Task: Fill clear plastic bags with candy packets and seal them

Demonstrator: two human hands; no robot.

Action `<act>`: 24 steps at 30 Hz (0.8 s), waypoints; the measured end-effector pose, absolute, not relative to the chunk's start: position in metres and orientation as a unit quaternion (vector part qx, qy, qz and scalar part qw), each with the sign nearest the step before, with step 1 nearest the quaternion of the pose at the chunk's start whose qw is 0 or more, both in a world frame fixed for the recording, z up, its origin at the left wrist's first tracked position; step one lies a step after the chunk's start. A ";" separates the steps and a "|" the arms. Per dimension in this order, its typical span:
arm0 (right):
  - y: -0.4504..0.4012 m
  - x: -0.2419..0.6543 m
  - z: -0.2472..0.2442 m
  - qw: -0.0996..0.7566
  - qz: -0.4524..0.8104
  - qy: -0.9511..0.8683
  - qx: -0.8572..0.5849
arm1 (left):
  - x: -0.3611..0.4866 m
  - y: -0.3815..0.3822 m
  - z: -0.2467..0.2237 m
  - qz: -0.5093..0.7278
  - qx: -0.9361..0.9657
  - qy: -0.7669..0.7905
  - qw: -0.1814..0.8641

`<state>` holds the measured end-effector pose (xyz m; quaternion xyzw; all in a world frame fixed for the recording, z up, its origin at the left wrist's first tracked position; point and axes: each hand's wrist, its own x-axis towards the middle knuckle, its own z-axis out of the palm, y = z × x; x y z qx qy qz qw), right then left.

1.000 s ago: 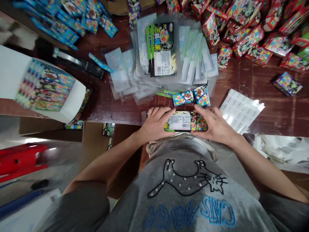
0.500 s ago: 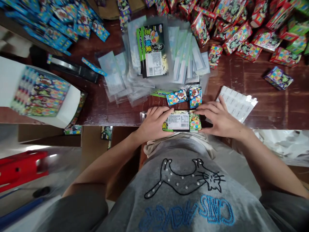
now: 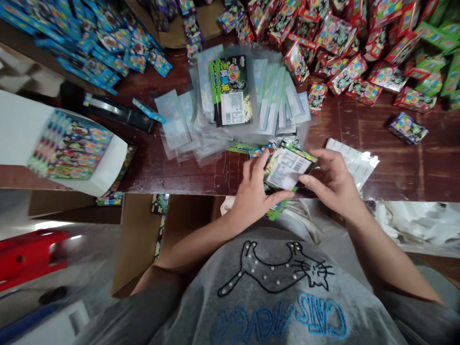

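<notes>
Over the table's front edge, a candy packet (image 3: 288,167) with a white barcode label is tilted between both hands. My left hand (image 3: 251,191) grips its left side, thumb along the lower edge. On the other side, my right hand (image 3: 334,179) pinches the right end between thumb and fingers. A green printed part (image 3: 276,211) hangs below the packet by my left thumb. Small blue candy boxes are partly hidden behind the packet. Beside my right hand lies a sheet of white stickers (image 3: 355,160).
Clear plastic sleeves (image 3: 176,120) with a printed black card (image 3: 234,91) on top lie ahead. Red candy boxes (image 3: 334,38) pile up at the back right, blue ones (image 3: 108,43) back left. A white carton (image 3: 118,165) of packets stands left; one purple box (image 3: 407,128) lies right.
Both hands have lifted the packet from the table edge and tilted it, its right end higher. The blue boxes behind are now mostly covered. The view has shifted slightly.
</notes>
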<state>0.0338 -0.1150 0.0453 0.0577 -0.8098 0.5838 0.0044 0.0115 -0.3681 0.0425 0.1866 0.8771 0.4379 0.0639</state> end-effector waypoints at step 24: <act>-0.153 0.071 0.005 0.101 0.665 -0.721 -0.166 | -0.023 -0.363 0.017 0.635 0.187 0.736 0.144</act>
